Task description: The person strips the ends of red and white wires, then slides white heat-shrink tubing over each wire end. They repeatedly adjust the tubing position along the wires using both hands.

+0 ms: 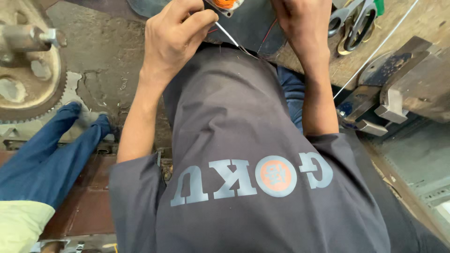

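Scissors (352, 23) and a metal vise (398, 93) crowd the right; left floor (101, 51) lies open.

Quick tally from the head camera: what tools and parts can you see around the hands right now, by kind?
Thin metal rod pinched in the left hand: 1
Orange wire coil: 1
Scissors on the bench, beside the right hand: 1
Toothed gear wheel: 1
Metal blocks at right: 2
Total: 6

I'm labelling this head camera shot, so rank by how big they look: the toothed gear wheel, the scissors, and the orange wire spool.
1. Toothed gear wheel, partly cut off by the frame edge.
2. Scissors, also partly cropped.
3. Orange wire spool, mostly out of frame, so its true size is unsure.
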